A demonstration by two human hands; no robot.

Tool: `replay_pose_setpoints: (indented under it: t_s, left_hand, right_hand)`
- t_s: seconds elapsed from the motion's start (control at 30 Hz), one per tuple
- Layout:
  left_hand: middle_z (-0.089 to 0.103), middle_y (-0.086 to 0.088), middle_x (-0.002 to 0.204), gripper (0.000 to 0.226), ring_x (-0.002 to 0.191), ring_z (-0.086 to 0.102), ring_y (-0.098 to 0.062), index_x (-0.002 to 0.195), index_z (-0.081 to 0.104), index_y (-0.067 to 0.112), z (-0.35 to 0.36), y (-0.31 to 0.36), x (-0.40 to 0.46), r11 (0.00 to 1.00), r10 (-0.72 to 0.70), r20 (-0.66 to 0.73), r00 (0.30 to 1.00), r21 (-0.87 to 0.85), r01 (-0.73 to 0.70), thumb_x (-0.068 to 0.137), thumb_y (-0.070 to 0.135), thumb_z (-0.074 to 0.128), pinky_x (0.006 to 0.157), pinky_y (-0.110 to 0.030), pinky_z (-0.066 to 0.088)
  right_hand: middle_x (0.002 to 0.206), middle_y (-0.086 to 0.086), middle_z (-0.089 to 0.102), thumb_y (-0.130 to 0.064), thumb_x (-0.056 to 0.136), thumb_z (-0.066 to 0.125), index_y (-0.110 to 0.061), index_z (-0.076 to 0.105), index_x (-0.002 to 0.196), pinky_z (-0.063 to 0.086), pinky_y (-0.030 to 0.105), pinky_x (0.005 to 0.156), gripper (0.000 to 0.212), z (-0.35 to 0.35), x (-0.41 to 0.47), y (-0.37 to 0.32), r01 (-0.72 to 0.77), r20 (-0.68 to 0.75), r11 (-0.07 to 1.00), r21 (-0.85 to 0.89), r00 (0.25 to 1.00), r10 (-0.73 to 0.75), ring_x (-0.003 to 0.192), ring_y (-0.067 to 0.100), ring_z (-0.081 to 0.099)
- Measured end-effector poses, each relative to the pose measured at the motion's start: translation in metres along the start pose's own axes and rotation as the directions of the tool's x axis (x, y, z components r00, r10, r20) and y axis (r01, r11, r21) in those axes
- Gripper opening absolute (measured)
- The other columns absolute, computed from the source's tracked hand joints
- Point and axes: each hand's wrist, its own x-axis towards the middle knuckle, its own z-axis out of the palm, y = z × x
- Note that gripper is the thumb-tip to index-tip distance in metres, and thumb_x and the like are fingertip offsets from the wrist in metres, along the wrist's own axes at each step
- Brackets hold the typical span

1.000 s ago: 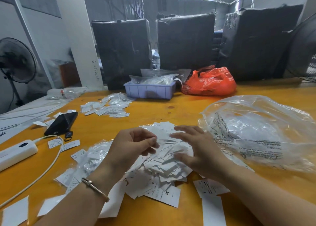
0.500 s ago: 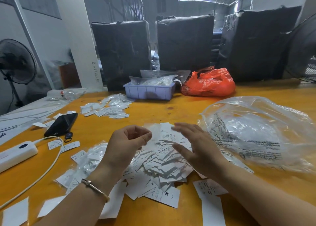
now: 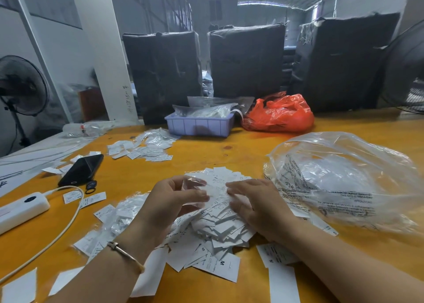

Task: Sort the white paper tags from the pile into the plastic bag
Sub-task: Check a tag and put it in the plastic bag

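My left hand (image 3: 174, 201) pinches a small clear sleeve (image 3: 195, 188) between thumb and fingers, just above the pile of white paper tags (image 3: 218, 224). My right hand (image 3: 259, 208) lies on the pile with the fingers half spread and slightly curled; I cannot tell if it grips any tag. The pile is on the orange table (image 3: 229, 149), directly before me, under both hands. At 3 o'clock from the pile, just beside my right hand, the big clear plastic bag (image 3: 344, 178) lies puffed up. At 9 o'clock are a black phone (image 3: 81, 169) and a white power strip (image 3: 20, 207) with its cable. At 12 o'clock, far, stand a lilac tray (image 3: 199, 126) and a red bag (image 3: 278, 114).
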Motion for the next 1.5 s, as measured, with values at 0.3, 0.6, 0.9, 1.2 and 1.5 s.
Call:
replay_pose_setpoints:
  t_s: [0.3, 0.6, 0.9, 1.2, 1.5]
  left_hand:
    - [0.072, -0.009, 0.076, 0.011, 0.071, 0.07, -0.017, 0.078, 0.075, 0.01, 0.002, -0.001, -0.003, 0.993, 0.066, -0.011, 0.998, 0.094, -0.064, 0.081, 0.0, 0.073, 0.07, -0.025, 0.058]
    - [0.072, -0.004, 0.075, 0.016, 0.072, 0.068, -0.014, 0.073, 0.076, 0.016, 0.003, 0.0, -0.003, 0.989, 0.074, -0.02, 0.997, 0.128, -0.071, 0.081, 0.003, 0.074, 0.074, -0.029, 0.053]
    - [0.075, -0.006, 0.079, 0.018, 0.067, 0.068, -0.013, 0.083, 0.063, 0.006, -0.002, -0.003, 0.0, 0.99, -0.006, -0.009, 1.0, 0.138, 0.007, 0.077, -0.007, 0.074, 0.061, -0.026, 0.054]
    - [0.071, -0.013, 0.078, 0.019, 0.074, 0.072, -0.024, 0.085, 0.077, 0.004, 0.001, -0.003, -0.004, 0.999, -0.032, 0.069, 0.997, 0.006, 0.032, 0.07, -0.009, 0.075, 0.066, -0.028, 0.06]
    - [0.074, -0.014, 0.08, 0.014, 0.072, 0.073, -0.021, 0.076, 0.078, 0.009, 0.004, 0.003, -0.008, 0.998, 0.048, 0.106, 0.993, 0.025, -0.051, 0.063, 0.015, 0.08, 0.064, -0.024, 0.058]
  right_hand:
    - [0.161, -0.005, 0.007, -0.055, 0.099, 0.027, -0.043, 0.024, 0.143, -0.002, 0.04, 0.116, 0.046, 0.011, 0.0, 0.0, 0.021, 0.279, 0.997, -0.069, 0.96, -0.001, 0.147, 0.008, 0.001]
    - [0.158, -0.01, 0.019, -0.053, 0.099, 0.031, -0.043, 0.03, 0.143, 0.003, 0.041, 0.116, 0.045, 0.006, 0.0, -0.001, 0.039, 0.266, 0.996, -0.078, 0.964, -0.017, 0.144, 0.005, 0.012]
    - [0.102, 0.0, 0.074, -0.015, 0.093, 0.061, -0.014, 0.073, 0.105, 0.047, 0.033, 0.088, 0.018, -0.009, -0.002, -0.004, 0.114, -0.221, 0.987, 0.114, 0.971, -0.087, 0.094, 0.018, 0.067]
    - [0.093, -0.004, 0.074, 0.004, 0.078, 0.073, -0.012, 0.077, 0.089, 0.055, 0.025, 0.073, 0.02, -0.028, -0.013, -0.012, 0.103, -0.44, 0.902, 0.42, 0.892, 0.104, 0.084, 0.002, 0.068]
    - [0.088, 0.002, 0.075, 0.003, 0.082, 0.059, -0.017, 0.078, 0.077, 0.056, 0.025, 0.076, 0.028, -0.047, -0.014, -0.021, -0.006, -0.118, 0.489, 0.872, 0.968, 0.221, 0.086, 0.012, 0.066]
